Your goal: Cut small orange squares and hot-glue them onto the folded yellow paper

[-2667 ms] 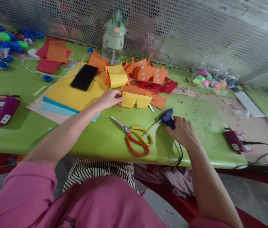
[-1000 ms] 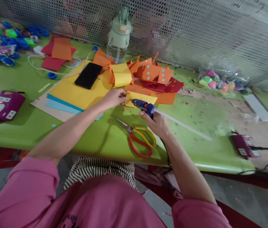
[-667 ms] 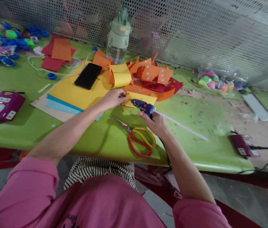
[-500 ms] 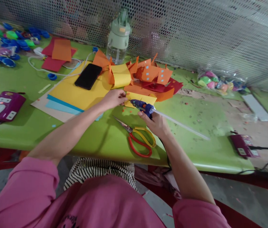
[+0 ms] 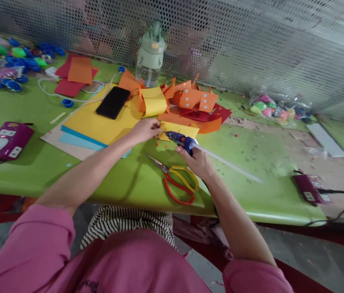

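My right hand (image 5: 201, 162) is wrapped round a dark blue glue gun (image 5: 180, 139), and a long clear glue stick (image 5: 227, 162) juts out of its back end. The gun's nozzle points left, over a small yellow paper piece (image 5: 186, 130) lying on the table. At that paper's left end, the fingers of my left hand (image 5: 146, 130) are pinched together on its edge, close to the nozzle tip. Just below the gun lie scissors (image 5: 175, 176) with one red and one yellow handle, blades partly apart. Tiny orange bits dot the table near the paper.
Behind my hands are orange cut-paper shapes (image 5: 192, 97), a rolled yellow strip (image 5: 153, 101) and a water bottle (image 5: 150, 57). A phone (image 5: 113, 102) rests on stacked paper sheets (image 5: 89, 126). Purple power sockets (image 5: 5, 140) sit left; another socket box (image 5: 310, 189) with a cable is right.
The camera view has shifted slightly. Both hands, the glue gun and the yellow paper keep nearly the same places relative to one another.
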Available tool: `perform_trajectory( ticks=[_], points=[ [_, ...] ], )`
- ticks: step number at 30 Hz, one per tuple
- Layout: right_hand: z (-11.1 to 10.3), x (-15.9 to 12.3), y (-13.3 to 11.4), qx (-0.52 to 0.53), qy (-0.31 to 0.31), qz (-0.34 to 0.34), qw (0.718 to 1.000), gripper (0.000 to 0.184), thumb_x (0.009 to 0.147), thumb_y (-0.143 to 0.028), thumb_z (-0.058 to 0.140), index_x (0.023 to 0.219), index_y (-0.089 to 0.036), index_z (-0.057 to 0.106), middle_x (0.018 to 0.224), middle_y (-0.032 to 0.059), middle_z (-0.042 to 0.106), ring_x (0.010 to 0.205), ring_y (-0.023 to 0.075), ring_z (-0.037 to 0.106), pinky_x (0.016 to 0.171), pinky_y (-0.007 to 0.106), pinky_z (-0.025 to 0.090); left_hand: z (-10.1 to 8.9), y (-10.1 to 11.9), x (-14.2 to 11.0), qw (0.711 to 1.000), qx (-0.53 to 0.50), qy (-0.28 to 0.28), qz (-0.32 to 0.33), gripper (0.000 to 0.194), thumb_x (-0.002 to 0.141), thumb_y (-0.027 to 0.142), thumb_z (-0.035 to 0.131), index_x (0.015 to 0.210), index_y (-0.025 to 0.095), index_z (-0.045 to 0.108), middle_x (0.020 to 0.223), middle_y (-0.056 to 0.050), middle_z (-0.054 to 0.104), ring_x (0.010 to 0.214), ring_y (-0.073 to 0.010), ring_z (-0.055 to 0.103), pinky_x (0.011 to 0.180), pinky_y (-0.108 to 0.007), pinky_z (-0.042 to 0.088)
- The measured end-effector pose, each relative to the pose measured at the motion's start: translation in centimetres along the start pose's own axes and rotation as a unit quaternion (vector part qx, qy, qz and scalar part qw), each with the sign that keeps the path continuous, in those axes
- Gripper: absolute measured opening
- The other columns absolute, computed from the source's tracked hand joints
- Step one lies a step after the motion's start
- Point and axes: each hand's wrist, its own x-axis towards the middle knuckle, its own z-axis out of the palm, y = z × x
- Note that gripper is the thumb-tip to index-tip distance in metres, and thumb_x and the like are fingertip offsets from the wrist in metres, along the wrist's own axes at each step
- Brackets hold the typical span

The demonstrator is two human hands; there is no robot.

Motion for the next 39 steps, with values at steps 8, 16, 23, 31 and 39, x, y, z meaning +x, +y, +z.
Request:
perform_trajectory(
  ticks=[8,16,23,31,39],
  points=[
    [-2.9,-2.6,2.2,-0.113,0.084,-0.002,0.99,0.049,0.092,-0.065,0.043,0.083,-0.021,0.061,0.08,0.0085,0.064,0.072,0.0223,0.06,0.063,0.031,0.043,-0.1,-0.2,-0.1,1.0,0.008,-0.002,0.004,0.01,0.087,0.029,0.063,0.086,0.019,0.062,0.076,-0.002,0.073,0.074,-0.0157,0.069,0.062,-0.023,0.047],
    [-7.3,-6.2,11.1,-0.344,0.05,0.071,0.935,0.045,0.088,-0.059,0.05,0.09,-0.017,0.066,0.083,0.0162,0.066,0.082,0.0332,0.06,0.076,0.045,0.046,0.1,-0.3,0.2,1.0,0.012,0.004,0.0,0.009,0.086,0.028,0.063,0.087,0.02,0.062,0.082,-0.003,0.075,0.079,-0.0169,0.072,0.064,-0.024,0.051],
    [-7.4,-4.2,6.2,-0.253,0.062,-0.031,0.965,0.035,0.094,-0.046,0.051,0.103,-0.02,0.072,0.103,0.0153,0.073,0.098,0.0324,0.063,0.09,0.048,0.045,0.1,-0.3,0.1,1.0,0.011,-0.004,-0.016,0.009,0.087,0.028,0.062,0.089,0.019,0.063,0.08,-0.003,0.075,0.073,-0.0152,0.07,0.062,-0.024,0.049],
    [1.4,2.7,-0.5,-0.116,-0.056,-0.038,0.991,0.012,0.09,-0.021,0.06,0.091,-0.02,0.072,0.094,0.0085,0.073,0.09,0.0224,0.064,0.081,0.033,0.046,0.0,-0.3,0.1,1.0,0.015,-0.004,0.008,0.011,0.087,0.029,0.063,0.089,0.019,0.062,0.077,-0.003,0.073,0.073,-0.0151,0.069,0.062,-0.023,0.047],
    [1.3,3.9,-1.1,-0.113,-0.111,0.042,0.986,0.01,0.085,-0.019,0.062,0.088,-0.019,0.071,0.09,0.0065,0.073,0.079,0.0189,0.064,0.071,0.028,0.044,0.0,-0.1,0.2,1.0,-0.007,-0.008,-0.002,0.011,0.088,0.029,0.063,0.088,0.018,0.061,0.077,-0.003,0.073,0.071,-0.0158,0.069,0.066,-0.026,0.048]
  ],
)
